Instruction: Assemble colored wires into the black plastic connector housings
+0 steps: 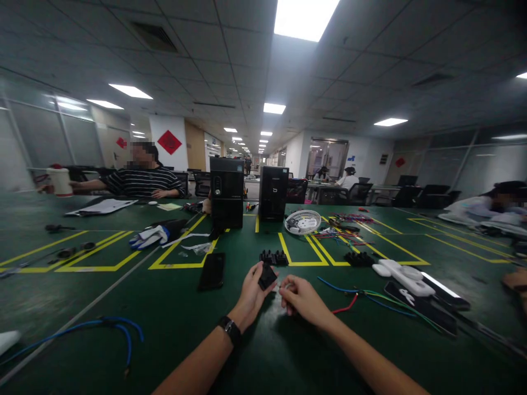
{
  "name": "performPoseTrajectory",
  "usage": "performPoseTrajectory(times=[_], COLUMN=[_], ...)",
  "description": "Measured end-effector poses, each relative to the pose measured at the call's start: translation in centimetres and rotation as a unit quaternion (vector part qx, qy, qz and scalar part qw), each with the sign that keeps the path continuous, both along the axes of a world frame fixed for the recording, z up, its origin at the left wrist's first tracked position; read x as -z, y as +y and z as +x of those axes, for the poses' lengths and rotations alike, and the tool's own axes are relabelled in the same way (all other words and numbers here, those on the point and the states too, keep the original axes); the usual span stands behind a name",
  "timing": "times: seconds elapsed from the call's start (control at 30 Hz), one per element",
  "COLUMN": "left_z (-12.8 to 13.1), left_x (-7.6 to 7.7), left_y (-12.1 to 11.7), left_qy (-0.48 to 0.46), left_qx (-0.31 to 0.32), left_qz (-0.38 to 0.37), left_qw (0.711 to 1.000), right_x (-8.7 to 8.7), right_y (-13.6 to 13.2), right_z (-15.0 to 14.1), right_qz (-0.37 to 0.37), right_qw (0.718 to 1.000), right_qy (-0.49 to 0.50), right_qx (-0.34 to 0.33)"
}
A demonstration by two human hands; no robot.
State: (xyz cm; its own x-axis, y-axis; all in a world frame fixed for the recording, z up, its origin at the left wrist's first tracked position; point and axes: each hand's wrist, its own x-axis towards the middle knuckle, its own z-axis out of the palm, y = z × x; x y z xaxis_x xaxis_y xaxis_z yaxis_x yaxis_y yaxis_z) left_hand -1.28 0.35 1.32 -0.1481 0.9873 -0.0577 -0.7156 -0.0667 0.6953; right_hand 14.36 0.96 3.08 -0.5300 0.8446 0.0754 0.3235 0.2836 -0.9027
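"Where is that black block (267,278) from your hands?"

"In my left hand (250,293), at the finger end, with my thumb along its near side. My right hand (302,299) is just to the right of it and a little nearer to me, with a narrow gap between its fingertips and the block."

"So the left is gripping. And the right?"

"Its fingers are curled in, thumb tip close to the forefinger. There may be something small and pale at the tips, but I can't tell whether I'm pinching anything."

"Which way does the block's long axis run?"

"I can't say for sure. It looks nearly square from here, tilted, one corner leaning toward my right hand."

"What hems you in?"

"Just beyond the block, more black pieces (274,257) stand in a short row on the green table (177,323). A phone (212,271) lies to the left of my left hand. To the right, a red wire (348,307) comes out beside my right wrist, and blue wires (337,286) start near it. The table's near edge is out of view, so bare green runs between my forearms and toward me."
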Motion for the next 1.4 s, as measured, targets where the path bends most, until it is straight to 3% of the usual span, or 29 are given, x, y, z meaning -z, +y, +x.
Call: performPoseTrajectory(times=[0.07,0.2,0.5,0.73,0.83,1.03,1.23,1.4], left_z=[-0.2,-0.4,0.4,0.2,0.7,1.3,-0.3,-0.1], left_x=[0.1,0.1,-0.4,-0.7,-0.8,-0.5,-1.8,-2.1], left_y=[0.2,0.2,-0.2,-1.0,-1.5,-1.8,-1.5,-2.0], left_qy=[-0.016,-0.026,-0.029,0.122,0.136,0.11,0.282,0.32], left_qx=[-0.009,-0.002,0.02,0.007,0.002,-0.008,-0.055,-0.157], left_qz=[0.019,0.059,0.081,0.147,0.137,0.098,0.138,0.145], left_qw=[1.0,0.998,0.996,0.982,0.981,0.989,0.948,0.923], right_x=[0.6,1.3,1.5,1.9,1.7,2.1,2.0,0.3], right_y=[0.0,0.0,-0.3,-0.2,-0.5,0.3,0.0,-1.4], right_z=[-2.1,-3.8,-3.7,-3.5,-3.1,-2.7,-3.1,-3.3], right_qz=[-0.071,-0.134,-0.16,-0.234,-0.258,-0.266,-0.284,-0.167], right_qw=[0.996,0.982,0.971,0.956,0.949,0.948,0.935,0.982], right_qy=[0.044,0.13,0.168,0.172,0.177,0.175,0.195,0.083], right_qx=[0.006,0.028,0.062,0.052,0.022,0.016,-0.083,-0.041])
